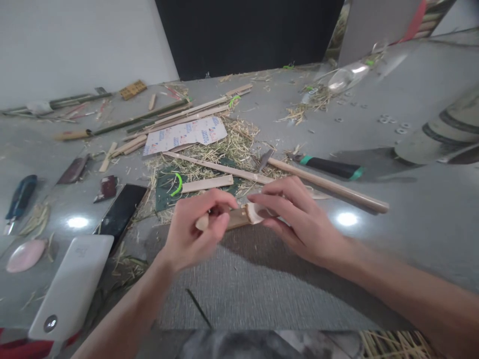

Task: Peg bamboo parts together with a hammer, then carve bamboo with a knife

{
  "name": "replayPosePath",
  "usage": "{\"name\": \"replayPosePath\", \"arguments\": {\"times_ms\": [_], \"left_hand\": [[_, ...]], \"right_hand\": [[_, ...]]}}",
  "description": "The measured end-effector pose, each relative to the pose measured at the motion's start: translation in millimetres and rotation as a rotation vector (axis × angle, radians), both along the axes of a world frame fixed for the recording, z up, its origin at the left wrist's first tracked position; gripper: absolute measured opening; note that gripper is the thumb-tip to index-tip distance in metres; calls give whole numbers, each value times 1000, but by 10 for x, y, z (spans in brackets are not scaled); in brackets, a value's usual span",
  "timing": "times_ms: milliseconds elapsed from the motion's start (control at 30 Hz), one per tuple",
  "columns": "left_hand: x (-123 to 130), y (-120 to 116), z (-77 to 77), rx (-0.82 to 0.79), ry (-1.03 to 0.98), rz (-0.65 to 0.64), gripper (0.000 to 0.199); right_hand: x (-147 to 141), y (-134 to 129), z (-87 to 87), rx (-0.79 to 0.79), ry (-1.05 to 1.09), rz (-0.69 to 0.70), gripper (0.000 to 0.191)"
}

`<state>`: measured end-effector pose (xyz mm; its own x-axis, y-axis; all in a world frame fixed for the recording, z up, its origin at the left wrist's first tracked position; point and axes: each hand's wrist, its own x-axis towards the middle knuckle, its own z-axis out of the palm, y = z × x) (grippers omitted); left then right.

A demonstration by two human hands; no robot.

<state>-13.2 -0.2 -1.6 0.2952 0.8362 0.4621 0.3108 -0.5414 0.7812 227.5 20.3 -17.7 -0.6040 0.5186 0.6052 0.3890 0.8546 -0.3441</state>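
Note:
My left hand (198, 224) is closed, and a pale rounded wooden stick end (202, 222) pokes out of its fist. The rest of that stick is hidden by my fingers. Between the hands lies a brown bamboo strip (237, 218), low over the grey mat (224, 284). A white piece with a brown edge (255, 213) sits at the strip's right part; what it is I cannot make out. Fingers and thumb of my right hand (299, 219) close around this white piece. Just beyond are a flat bamboo slat (207, 184) and a bright green curved piece (177, 184).
A wooden-handled hammer (329, 184) and a black-and-green handled tool (333, 166) lie beyond my right hand. Shavings (239, 137) and a printed paper sheet (186, 135) cover the middle. Leftward are a black phone (123, 207), a white power bank (73, 286) and a screwdriver (20, 199).

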Motion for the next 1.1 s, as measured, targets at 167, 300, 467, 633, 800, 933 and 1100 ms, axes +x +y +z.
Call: {"name": "replayPosePath", "arguments": {"times_ms": [167, 300, 467, 633, 800, 933, 1100], "left_hand": [[-52, 100, -73, -96, -272, 1, 10], [-36, 112, -98, -96, -94, 56, 21], [-22, 58, -89, -158, -17, 52, 24], [-25, 41, -58, -134, 48, 102, 19], [-4, 24, -23, -157, 78, 159, 13], [5, 18, -36, -159, 5, 223, 14], [19, 18, -87, -95, -23, 308, 15]], "right_hand": [[-29, 52, -94, -114, -117, 29, 23], [-52, 73, -207, -202, -209, 1, 21], [-72, 61, -236, -227, -248, -8, 18], [-67, 45, -218, -239, -242, -22, 18], [-55, 42, -225, -244, -242, -23, 18], [-57, 51, -238, -251, -260, -23, 18], [-62, 55, -243, -250, -262, -28, 18]]}}
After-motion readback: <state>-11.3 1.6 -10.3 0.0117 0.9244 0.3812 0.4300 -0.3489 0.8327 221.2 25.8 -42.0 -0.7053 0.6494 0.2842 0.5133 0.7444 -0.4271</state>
